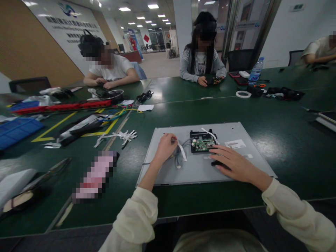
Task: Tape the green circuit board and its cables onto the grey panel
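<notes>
A flat grey metal panel [168, 176] lies on the table before me. Near its middle sits a black plastic frame [193, 148] with a green circuit board [202, 144] in it. Grey cables [186, 142] run from the board's left side and bend down to a loose end with a small connector [179, 166]. My left hand [166, 147] is closed at the cables, its fingertips pinching the upper end of a white strip [182, 151]. My right hand [233, 162] is open, fingers spread, fingertips at the board's right edge. Another white strip [208, 134] lies across the frame's top. A black piece shows under my right hand.
Left of the panel lie a phone [97, 175] and a pile of white strips [126, 137]. Farther left are a blue tray [19, 130] and red parts [65, 106]. A tape roll [243, 94] and water bottle [256, 71] stand far right. Co-workers sit across the table.
</notes>
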Demonstrator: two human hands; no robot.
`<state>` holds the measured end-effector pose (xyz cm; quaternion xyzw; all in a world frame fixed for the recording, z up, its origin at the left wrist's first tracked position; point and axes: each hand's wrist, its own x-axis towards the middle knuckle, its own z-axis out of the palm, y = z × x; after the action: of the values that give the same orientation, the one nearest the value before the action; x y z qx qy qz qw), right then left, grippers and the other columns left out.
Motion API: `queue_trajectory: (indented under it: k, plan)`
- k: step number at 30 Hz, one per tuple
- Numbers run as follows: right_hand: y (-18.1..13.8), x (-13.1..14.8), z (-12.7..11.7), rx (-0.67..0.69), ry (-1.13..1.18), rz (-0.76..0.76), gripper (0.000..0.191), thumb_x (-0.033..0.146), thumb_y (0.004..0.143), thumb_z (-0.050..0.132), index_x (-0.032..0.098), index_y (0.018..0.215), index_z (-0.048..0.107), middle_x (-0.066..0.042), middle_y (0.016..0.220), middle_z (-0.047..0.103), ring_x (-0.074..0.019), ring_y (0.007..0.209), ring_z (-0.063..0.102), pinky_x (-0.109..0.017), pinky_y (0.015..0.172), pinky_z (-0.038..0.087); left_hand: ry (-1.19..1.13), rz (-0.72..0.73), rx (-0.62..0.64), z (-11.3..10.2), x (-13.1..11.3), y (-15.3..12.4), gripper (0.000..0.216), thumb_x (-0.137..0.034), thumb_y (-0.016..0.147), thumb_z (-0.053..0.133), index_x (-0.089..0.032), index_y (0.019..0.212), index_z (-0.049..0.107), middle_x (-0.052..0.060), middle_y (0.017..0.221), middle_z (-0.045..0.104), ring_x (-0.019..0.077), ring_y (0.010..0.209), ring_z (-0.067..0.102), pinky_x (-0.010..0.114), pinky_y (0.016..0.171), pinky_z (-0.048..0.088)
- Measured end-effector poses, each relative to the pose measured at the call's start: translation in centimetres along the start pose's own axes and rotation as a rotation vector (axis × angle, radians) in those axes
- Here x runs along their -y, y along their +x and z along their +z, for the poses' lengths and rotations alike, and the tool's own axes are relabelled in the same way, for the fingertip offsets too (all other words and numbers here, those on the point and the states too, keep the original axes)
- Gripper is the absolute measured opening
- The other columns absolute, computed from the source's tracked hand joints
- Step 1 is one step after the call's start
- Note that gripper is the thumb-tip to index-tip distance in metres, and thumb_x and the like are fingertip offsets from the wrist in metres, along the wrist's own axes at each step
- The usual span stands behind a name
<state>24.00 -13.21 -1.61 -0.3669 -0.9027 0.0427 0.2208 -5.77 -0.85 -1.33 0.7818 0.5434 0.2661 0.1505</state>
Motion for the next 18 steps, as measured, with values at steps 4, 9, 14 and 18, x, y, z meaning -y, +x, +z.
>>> queue_trajectory:
  k: [4, 9, 14, 18]
  plan:
    - [-0.13, -0.07, 0.18, 0.016, -0.012, 0.007, 0.038, 0.027, 0.091, 0.048, 0.018, 0.127, 0.053, -0.010, 0.136, 0.049, -0.0228, 0.134, 0.035, -0.048, 0.108, 0.036, -0.119, -0.022, 0.026, 0.05, -0.09, -0.21, 0.007, -0.016, 0.075, 0.050, -0.020, 0.080, 0.053, 0.002, 0.079, 0.061, 0.0189, 0.080, 0.060, 0.032, 0.078, 0.047]
    - [-0.16, 0.05, 0.31, 0.000, -0.003, 0.010, 0.039, 0.025, 0.091, 0.047, 0.019, 0.129, 0.051, -0.010, 0.135, 0.050, -0.0223, 0.133, 0.036, -0.048, 0.107, 0.038, -0.233, -0.086, -0.048, 0.09, -0.06, -0.27, 0.017, -0.015, 0.071, 0.055, -0.021, 0.087, 0.052, -0.001, 0.075, 0.063, 0.0163, 0.075, 0.061, 0.029, 0.075, 0.047]
    - [-0.04, 0.08, 0.33, -0.021, -0.006, -0.010, 0.038, 0.024, 0.090, 0.047, 0.019, 0.128, 0.052, -0.009, 0.134, 0.052, -0.0226, 0.133, 0.037, -0.048, 0.106, 0.039, -0.273, -0.071, -0.056, 0.12, -0.11, -0.30, 0.032, -0.013, 0.069, 0.057, -0.021, 0.100, 0.054, -0.002, 0.073, 0.063, 0.0149, 0.071, 0.062, 0.027, 0.074, 0.049]
    - [0.14, 0.19, 0.07, -0.017, -0.025, -0.025, 0.038, 0.023, 0.091, 0.045, 0.019, 0.128, 0.052, -0.010, 0.133, 0.052, -0.0229, 0.132, 0.038, -0.049, 0.106, 0.040, -0.259, -0.066, -0.025, 0.30, -0.09, -0.28, 0.038, -0.013, 0.069, 0.057, -0.021, 0.106, 0.053, -0.002, 0.080, 0.061, 0.0121, 0.066, 0.061, 0.024, 0.067, 0.049]
